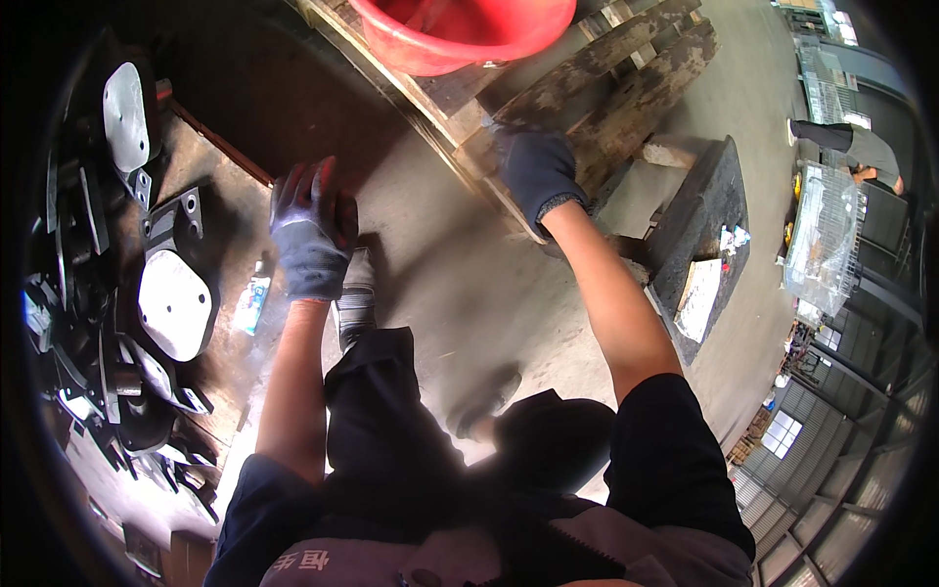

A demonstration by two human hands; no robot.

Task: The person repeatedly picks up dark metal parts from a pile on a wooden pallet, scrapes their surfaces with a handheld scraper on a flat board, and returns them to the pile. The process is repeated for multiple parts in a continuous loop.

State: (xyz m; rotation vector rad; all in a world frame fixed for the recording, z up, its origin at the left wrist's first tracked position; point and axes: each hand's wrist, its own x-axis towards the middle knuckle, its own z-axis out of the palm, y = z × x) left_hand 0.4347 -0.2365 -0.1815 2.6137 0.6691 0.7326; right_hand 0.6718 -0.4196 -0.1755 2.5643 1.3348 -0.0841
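My left hand (pixel 313 233), in a dark grey-blue work glove, hangs beside the edge of the brown workbench (pixel 217 235). Its fingers are loosely bent and partly apart, and nothing shows in them. My right hand (pixel 540 168), gloved the same way, reaches over the near edge of a wooden pallet (pixel 626 59). Motion blurs its fingers, so I cannot tell whether they hold anything. On the bench, near my left wrist, lies a small white and blue tube (pixel 252 301). Flat metal plates with holes, such as a pale rounded plate (pixel 174 305), lie further left.
A red plastic basin (pixel 460 34) stands on the pallet. To the right is a dark slab-like stand (pixel 699 235) bearing a paper sheet (pixel 697 298). More metal brackets (pixel 181 217) crowd the left. Another person (pixel 861 152) bends near wire mesh crates (pixel 824 235) at the far right.
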